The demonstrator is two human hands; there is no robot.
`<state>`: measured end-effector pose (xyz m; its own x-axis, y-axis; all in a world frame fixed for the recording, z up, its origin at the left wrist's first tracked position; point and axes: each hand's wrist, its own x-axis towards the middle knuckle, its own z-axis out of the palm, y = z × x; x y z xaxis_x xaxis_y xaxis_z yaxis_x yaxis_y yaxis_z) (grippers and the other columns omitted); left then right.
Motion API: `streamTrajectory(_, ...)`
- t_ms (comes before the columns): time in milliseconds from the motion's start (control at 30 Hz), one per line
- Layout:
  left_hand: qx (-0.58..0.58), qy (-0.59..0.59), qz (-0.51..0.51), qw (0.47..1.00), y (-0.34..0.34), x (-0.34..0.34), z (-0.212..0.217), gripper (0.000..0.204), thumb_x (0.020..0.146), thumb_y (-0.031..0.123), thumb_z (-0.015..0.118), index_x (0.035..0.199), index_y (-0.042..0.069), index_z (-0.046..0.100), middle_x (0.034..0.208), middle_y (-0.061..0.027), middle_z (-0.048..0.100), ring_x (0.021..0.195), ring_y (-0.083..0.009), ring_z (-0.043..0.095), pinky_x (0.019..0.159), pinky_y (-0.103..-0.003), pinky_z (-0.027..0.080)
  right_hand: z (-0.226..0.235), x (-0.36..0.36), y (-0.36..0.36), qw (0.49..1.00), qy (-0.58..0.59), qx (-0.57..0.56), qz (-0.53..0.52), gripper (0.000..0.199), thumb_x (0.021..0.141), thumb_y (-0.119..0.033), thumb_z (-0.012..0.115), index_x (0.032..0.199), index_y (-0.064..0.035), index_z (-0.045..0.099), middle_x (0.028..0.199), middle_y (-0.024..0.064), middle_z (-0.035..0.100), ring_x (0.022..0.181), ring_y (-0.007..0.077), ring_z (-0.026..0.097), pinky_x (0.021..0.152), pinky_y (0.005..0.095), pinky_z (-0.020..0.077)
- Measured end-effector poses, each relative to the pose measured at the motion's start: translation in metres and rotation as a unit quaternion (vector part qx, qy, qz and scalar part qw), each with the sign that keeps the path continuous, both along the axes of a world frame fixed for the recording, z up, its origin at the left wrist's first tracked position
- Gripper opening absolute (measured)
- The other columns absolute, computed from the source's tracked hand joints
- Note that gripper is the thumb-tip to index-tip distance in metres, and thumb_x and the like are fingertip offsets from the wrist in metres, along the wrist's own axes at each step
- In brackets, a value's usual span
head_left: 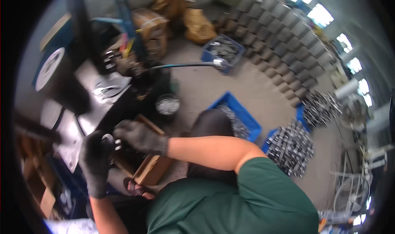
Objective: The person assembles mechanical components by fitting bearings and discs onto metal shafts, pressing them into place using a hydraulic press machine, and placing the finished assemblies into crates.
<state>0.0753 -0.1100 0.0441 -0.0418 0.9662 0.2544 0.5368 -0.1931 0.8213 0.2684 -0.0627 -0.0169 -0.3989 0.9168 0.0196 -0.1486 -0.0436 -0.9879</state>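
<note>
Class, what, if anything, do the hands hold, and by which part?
The left hand seems to hold a small shiny metal piece, but blur hides by which part. Whether the right hand holds anything cannot be told.

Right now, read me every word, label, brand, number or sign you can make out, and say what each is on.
No text can be read anywhere in this view.
Brown carton at the back: too blurred to tell whether it bears print.
Blue crate by the knee: no lettering visible.
Green shirt: none visible.
Gloved left hand and right hand: none legible, both blurred.
</note>
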Motion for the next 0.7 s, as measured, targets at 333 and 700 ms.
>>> streamTrajectory(333, 0.106, 0.105, -0.138, 0.979, -0.010, 0.046, -0.001, 0.027, 0.089, -0.002, 0.074, 0.115, 0.002, 0.066, 0.100, -0.0068, 0.065, 0.088, -0.0172, 0.063, 0.082, -0.031, 0.053, 0.013, 0.041, -0.021, 0.951, 0.136, -0.248, 0.124, 0.025, 0.088, -0.021, 0.074, 0.106, -0.0043, 0.071, 0.083, 0.0101, 0.072, 0.072, 0.0210, 0.072, 0.063, 0.0358, 0.0616)
streamTrajectory(700, -0.013, -0.084, -0.238, 0.968, -0.013, 0.061, -0.024, 0.036, 0.100, 0.003, 0.056, 0.137, 0.003, 0.060, 0.130, -0.0120, 0.066, 0.103, -0.0197, 0.067, 0.092, -0.032, 0.054, 0.031, 0.251, 0.027, 0.813, -0.555, 0.176, 0.009, 0.038, 0.081, -0.033, 0.073, 0.109, -0.0082, 0.077, 0.103, 0.0180, 0.077, 0.097, 0.0326, 0.074, 0.086, 0.0434, 0.0567)
